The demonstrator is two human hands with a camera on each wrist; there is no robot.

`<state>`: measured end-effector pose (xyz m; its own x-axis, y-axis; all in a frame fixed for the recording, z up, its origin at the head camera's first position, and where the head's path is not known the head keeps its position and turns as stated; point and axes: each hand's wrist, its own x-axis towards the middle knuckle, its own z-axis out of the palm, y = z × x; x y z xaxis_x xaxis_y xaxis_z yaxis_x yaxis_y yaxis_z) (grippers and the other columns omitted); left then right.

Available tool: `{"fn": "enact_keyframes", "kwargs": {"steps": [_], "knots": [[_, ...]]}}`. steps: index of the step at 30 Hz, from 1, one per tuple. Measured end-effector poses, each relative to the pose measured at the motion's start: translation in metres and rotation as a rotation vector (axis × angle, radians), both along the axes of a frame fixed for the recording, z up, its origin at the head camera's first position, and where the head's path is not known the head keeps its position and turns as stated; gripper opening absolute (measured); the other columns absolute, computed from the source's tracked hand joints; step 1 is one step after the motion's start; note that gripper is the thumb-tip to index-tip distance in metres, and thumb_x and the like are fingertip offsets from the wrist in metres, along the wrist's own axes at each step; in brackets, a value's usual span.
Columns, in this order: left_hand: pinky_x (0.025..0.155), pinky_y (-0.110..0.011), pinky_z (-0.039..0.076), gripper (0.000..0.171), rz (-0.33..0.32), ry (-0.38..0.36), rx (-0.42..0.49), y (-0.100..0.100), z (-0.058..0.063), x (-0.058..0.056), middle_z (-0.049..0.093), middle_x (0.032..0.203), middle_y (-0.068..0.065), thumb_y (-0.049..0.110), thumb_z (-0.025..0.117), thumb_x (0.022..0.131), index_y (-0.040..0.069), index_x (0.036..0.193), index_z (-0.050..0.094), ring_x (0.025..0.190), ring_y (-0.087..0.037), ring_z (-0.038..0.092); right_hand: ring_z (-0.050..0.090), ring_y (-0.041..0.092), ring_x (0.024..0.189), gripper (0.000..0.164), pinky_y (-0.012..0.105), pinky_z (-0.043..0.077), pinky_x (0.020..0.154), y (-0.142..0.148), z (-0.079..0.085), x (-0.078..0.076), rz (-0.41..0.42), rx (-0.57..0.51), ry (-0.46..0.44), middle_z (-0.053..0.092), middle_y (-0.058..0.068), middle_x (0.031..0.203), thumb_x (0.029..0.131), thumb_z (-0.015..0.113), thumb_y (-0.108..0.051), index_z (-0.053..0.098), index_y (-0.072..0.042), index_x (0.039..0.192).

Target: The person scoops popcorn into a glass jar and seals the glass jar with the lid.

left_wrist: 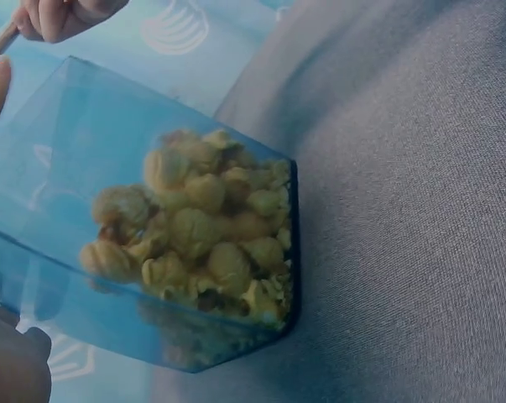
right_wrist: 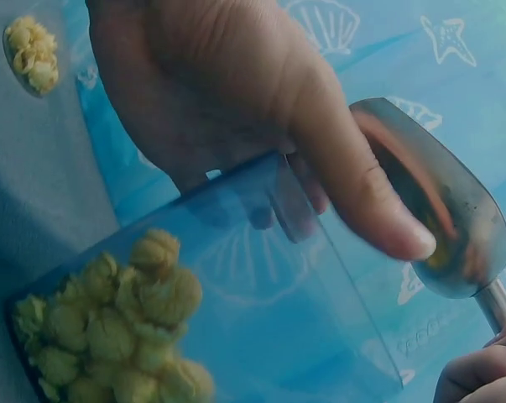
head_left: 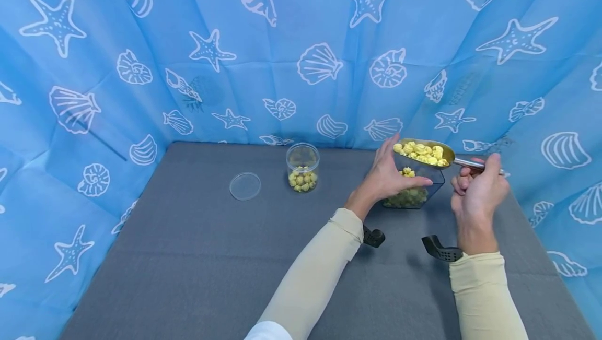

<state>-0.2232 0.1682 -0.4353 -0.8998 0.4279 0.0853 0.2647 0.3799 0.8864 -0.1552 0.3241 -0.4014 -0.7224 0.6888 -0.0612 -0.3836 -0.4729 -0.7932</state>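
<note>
A metal scoop (head_left: 448, 153) heaped with yellow popcorn (head_left: 420, 153) is above a transparent square container (head_left: 435, 186). My right hand (head_left: 481, 194) grips its handle from the right side. My left hand (head_left: 380, 175) holds the container at its upper part, thumb along the near side and fingers round the far left side. More popcorn (left_wrist: 198, 222) fills the lower part of the container, as the left wrist view shows through the wall. In the right wrist view the scoop bowl (right_wrist: 462, 210) appears from below, beyond the left thumb.
Left of the container stands a round transparent jar (head_left: 302, 158), partly filled with popcorn. A round transparent lid (head_left: 245, 186) lies flat beside it on the grey cloth-covered table (head_left: 197, 277). A blue curtain (head_left: 263, 79) with shell and starfish prints hangs behind and at both sides.
</note>
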Motion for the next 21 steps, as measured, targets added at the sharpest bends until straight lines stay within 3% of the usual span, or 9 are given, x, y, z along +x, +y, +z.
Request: {"fn": "enact_keyframes", "kwargs": {"steps": [6,9,14,21], "knots": [[0.124,-0.049,0.033,0.073,-0.014,0.015,0.079,-0.017,0.004,-0.002,0.019,0.171,0.009,0.051,0.053,0.103,0.035,0.164,0.015,0.160,-0.016,0.017,0.028,0.010,0.036,0.040,0.026,0.017,0.038,-0.007,0.002,0.000,0.009,0.000,0.036,0.050,0.004,0.055,0.108,0.050,-0.032,0.060,0.001,0.089],[0.124,-0.046,0.032,0.057,0.001,0.036,0.124,-0.026,0.004,-0.003,0.026,0.168,0.009,0.044,0.038,0.110,0.033,0.163,0.021,0.158,-0.014,0.021,0.027,0.010,0.036,0.042,0.026,0.015,0.038,-0.009,0.003,0.001,0.023,-0.004,0.033,0.050,0.004,0.056,0.108,0.049,-0.034,0.060,0.001,0.089],[0.122,-0.045,0.035,0.050,0.021,0.055,0.162,-0.040,0.003,-0.003,0.033,0.165,0.008,0.036,0.031,0.113,0.031,0.162,0.025,0.155,-0.013,0.028,0.028,0.010,0.036,0.043,0.026,0.015,0.038,-0.016,0.005,0.001,0.047,-0.008,0.029,0.050,0.005,0.056,0.108,0.048,-0.035,0.060,0.003,0.090],[0.118,-0.046,0.040,0.051,0.095,0.103,0.191,-0.058,0.005,0.000,0.037,0.163,0.005,0.038,0.035,0.112,0.028,0.162,0.027,0.152,-0.017,0.036,0.030,0.008,0.035,0.039,0.026,0.015,0.039,-0.030,0.009,-0.003,0.082,-0.033,0.076,0.050,0.004,0.055,0.109,0.047,-0.033,0.057,0.001,0.092]]}}
